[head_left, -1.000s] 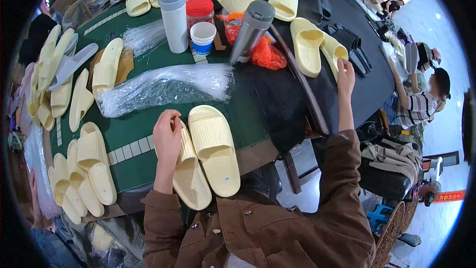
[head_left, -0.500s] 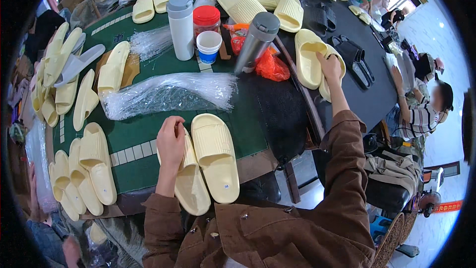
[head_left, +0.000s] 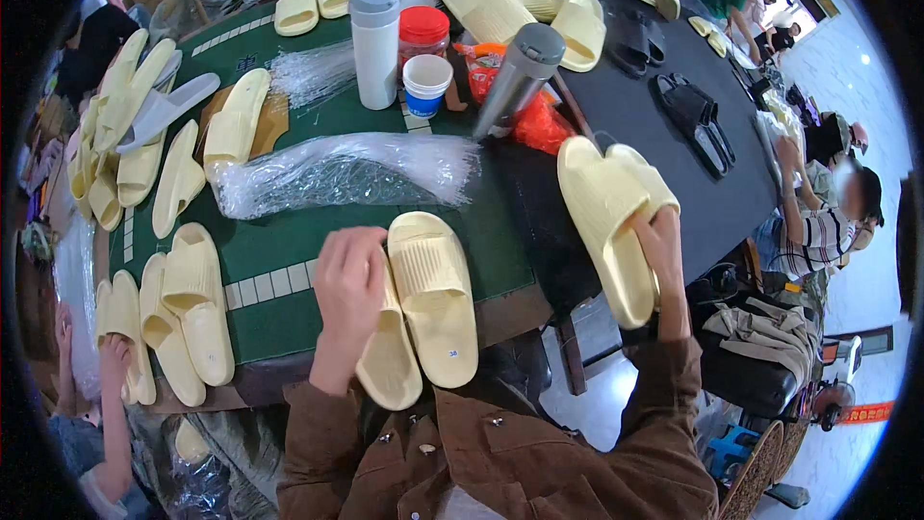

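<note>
My right hand point(head_left: 662, 255) grips a pair of pale yellow slide slippers point(head_left: 599, 197), its fingers tucked under a strap. The pair is raised beside the black tabletop, soles lengthwise toward me. My left hand point(head_left: 346, 294) has its fingers curled in over a second yellow pair point(head_left: 452, 327) at the table's near edge, partly covering the left slipper of it. What those fingers hold, if anything, is hidden. Beyond that hand lies a bundle of clear plastic fasteners point(head_left: 337, 173) on the green tabletop.
A white tumbler point(head_left: 374, 53), a red-lidded jar point(head_left: 423, 34), paper cups point(head_left: 426, 87) and a steel flask point(head_left: 520, 77) stand mid-table. More yellow slippers point(head_left: 197, 303) line the left. Black slippers point(head_left: 695, 125) lie on the right table. A co-worker's hand point(head_left: 115, 356) touches slippers at lower left.
My right hand has lifted its slipper pair off the black table and drawn it toward me. My left hand stays over the near pair. A co-worker's hand has reached the slippers at far left.
</note>
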Demonstrator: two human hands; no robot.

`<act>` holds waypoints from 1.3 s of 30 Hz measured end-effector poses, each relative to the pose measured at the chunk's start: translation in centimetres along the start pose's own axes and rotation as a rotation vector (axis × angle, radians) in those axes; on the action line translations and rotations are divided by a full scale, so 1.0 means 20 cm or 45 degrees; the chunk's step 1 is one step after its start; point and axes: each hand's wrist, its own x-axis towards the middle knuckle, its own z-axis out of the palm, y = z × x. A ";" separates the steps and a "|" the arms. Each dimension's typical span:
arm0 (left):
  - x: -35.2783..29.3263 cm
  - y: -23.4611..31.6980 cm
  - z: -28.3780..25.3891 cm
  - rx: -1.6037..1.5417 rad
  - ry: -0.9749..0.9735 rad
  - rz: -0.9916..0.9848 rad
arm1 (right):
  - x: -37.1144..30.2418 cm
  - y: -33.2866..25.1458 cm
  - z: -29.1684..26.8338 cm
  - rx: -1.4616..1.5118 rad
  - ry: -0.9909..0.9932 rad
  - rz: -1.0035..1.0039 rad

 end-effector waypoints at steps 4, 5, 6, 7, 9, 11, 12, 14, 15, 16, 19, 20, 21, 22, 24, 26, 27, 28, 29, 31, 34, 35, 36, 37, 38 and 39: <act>-0.19 0.26 -0.13 -0.010 -0.273 -0.022 | -0.19 -0.06 0.06 0.090 -0.009 -0.060; -0.28 0.29 -0.14 0.002 -0.347 -0.064 | -0.23 -0.08 0.08 0.111 -0.012 -0.085; -0.38 0.31 -0.13 0.012 -0.421 -0.107 | -0.26 -0.09 0.10 0.133 -0.016 -0.110; -0.43 0.33 -0.12 0.011 -0.496 -0.144 | -0.27 -0.07 0.12 -0.010 -0.019 -0.150; -0.48 0.35 -0.09 0.137 -0.556 -0.222 | -0.32 -0.06 0.19 0.213 -0.022 0.001; -0.53 0.34 -0.08 0.126 -0.588 -0.263 | -0.35 -0.12 0.30 0.334 0.012 -0.025; -0.54 0.33 -0.07 0.120 -0.550 -0.271 | -0.37 -0.15 0.34 0.338 -0.014 -0.038; -0.51 0.33 -0.05 0.125 -0.471 -0.294 | -0.41 -0.24 0.44 0.361 -0.081 -0.068; -0.53 0.31 -0.02 0.119 -0.457 -0.327 | -0.43 -0.32 0.46 0.271 -0.109 -0.093; -0.55 0.27 0.01 0.136 -0.424 -0.313 | -0.44 -0.35 0.50 0.166 -0.141 -0.204; -0.56 0.21 0.02 0.154 -0.415 -0.365 | -0.47 -0.40 0.59 -0.121 -0.228 -0.490; -0.57 0.17 0.02 0.184 -0.336 -0.353 | -0.48 -0.41 0.61 -0.117 -0.265 -0.487; -0.59 0.12 0.01 0.215 -0.258 -0.342 | -0.49 -0.43 0.64 -0.112 -0.304 -0.485; -0.59 0.08 -0.01 0.242 -0.184 -0.329 | -0.51 -0.46 0.66 -0.112 -0.341 -0.478; -0.59 0.02 -0.12 0.412 -0.087 -0.318 | -0.52 -0.43 0.73 0.004 -0.392 -0.372; -0.59 -0.07 -0.22 0.482 -0.026 -0.444 | -0.53 -0.40 0.77 -0.066 -0.418 -0.430; -0.59 -0.13 -0.29 0.528 -0.034 -0.457 | -0.54 -0.39 0.79 0.001 -0.405 -0.399; -0.59 -0.19 -0.36 0.578 -0.041 -0.469 | -0.54 -0.38 0.81 0.024 -0.406 -0.383; -0.64 -0.29 -0.41 0.667 -0.021 -0.441 | -0.54 -0.37 0.83 0.045 -0.407 -0.369; -0.69 -0.44 -0.51 0.803 0.016 -0.436 | -0.55 -0.36 0.85 0.027 -0.417 -0.307; -0.72 -0.59 -0.66 0.925 0.057 -0.536 | -0.55 -0.33 0.89 -0.018 -0.399 -0.302; -0.73 -0.63 -0.71 0.977 0.059 -0.601 | -0.55 -0.38 0.89 -0.077 -0.435 -0.279; -0.75 -0.68 -0.75 1.052 0.086 -0.619 | -0.54 -0.40 0.91 -0.090 -0.507 -0.206; -0.74 -0.70 -0.78 1.088 0.088 -0.660 | -0.54 -0.41 0.92 -0.108 -0.570 -0.130; -0.72 -0.71 -0.79 1.126 0.090 -0.703 | -0.53 -0.43 0.94 -0.125 -0.634 -0.055; -0.73 -0.73 -0.80 1.131 0.067 -0.724 | -0.54 -0.44 0.98 -0.020 -0.567 -0.148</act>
